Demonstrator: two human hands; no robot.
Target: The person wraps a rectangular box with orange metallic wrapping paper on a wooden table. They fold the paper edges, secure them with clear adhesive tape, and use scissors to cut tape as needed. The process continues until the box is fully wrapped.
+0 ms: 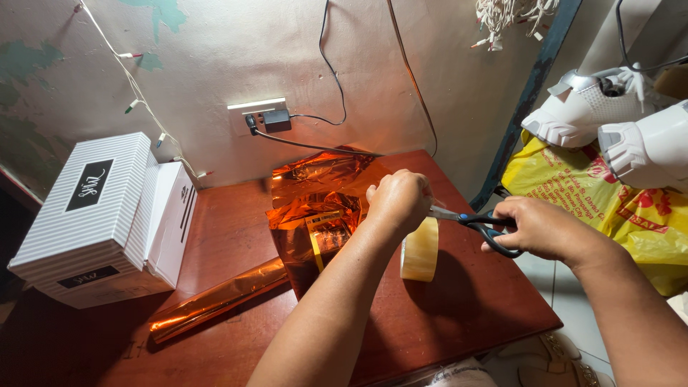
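The roll of clear adhesive tape (420, 249) stands on edge on the reddish-brown wooden table (473, 301), below the left hand (396, 199); that hand is closed, apparently pinching the tape's free end, which keeps it taut for cutting; the right hand (541, 229) grips the blue-and-black-handled scissors (474, 221), blades pointing at the left fist. Behind lies a package wrapped in glossy orange foil (315, 222); further left, 1 striped white box (93, 215).

Two hands, left (396, 201) and right (541, 228). One pair of scissors (479, 223), one tape roll (420, 250). One striped box (100, 218) left of frame. Two white shoes (616, 125) upper right. One yellow bag (609, 201).
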